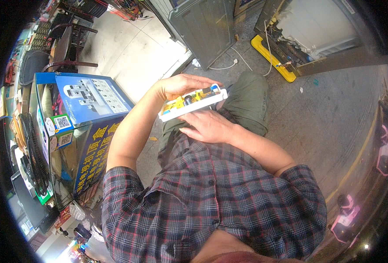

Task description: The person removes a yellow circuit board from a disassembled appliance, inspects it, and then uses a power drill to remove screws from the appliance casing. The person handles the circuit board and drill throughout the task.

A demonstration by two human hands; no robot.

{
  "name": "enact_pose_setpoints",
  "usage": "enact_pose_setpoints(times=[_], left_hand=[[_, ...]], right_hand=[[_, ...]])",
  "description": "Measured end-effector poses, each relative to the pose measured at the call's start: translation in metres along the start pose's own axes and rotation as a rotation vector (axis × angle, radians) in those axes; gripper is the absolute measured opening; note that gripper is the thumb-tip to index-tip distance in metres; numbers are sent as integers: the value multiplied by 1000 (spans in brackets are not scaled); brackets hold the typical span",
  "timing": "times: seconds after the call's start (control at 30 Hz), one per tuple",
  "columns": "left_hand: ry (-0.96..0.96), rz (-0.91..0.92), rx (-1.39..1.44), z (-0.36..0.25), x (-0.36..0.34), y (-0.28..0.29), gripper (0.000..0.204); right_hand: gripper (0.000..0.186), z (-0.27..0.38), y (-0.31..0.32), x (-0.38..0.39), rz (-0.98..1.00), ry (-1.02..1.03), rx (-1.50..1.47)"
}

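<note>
White box (193, 108) between the hands: left hand (183, 86) holding its far side, right hand (209, 126) under the near edge, grip unclear; yellow parts (172, 104) inside!

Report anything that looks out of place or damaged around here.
The boxy grey unit at upper right looks opened up, exposing its white inner body. Nearby, a white cord trails across the floor, a possible tripping risk.

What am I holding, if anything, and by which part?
An oblong white plastic case with yellow parts inside. Your bare left hand holds its far long side; your bare right hand is at its near side, contact unclear.
</note>
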State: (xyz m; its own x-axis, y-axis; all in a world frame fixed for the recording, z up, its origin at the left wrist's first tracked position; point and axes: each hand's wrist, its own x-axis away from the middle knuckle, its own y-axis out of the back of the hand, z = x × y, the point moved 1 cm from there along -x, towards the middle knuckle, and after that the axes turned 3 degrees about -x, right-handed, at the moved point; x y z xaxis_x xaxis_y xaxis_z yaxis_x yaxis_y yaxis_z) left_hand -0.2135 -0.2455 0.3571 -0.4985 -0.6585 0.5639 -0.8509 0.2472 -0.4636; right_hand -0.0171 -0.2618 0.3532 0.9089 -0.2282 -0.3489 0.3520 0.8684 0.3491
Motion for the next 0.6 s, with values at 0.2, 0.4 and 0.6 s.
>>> enact_pose_setpoints(times=[0.2,0.4,0.6], left_hand=[[3,13,25,-1,0,-1,45],[-1,19,17,0,0,0,45],[19,3,20,-4,2,-5,48]], right_hand=[[49,1,1,1,16,-27,-6],[48,-3,-3,1,-9,6,23],[58,-1,1,1,155,-137,-19]])
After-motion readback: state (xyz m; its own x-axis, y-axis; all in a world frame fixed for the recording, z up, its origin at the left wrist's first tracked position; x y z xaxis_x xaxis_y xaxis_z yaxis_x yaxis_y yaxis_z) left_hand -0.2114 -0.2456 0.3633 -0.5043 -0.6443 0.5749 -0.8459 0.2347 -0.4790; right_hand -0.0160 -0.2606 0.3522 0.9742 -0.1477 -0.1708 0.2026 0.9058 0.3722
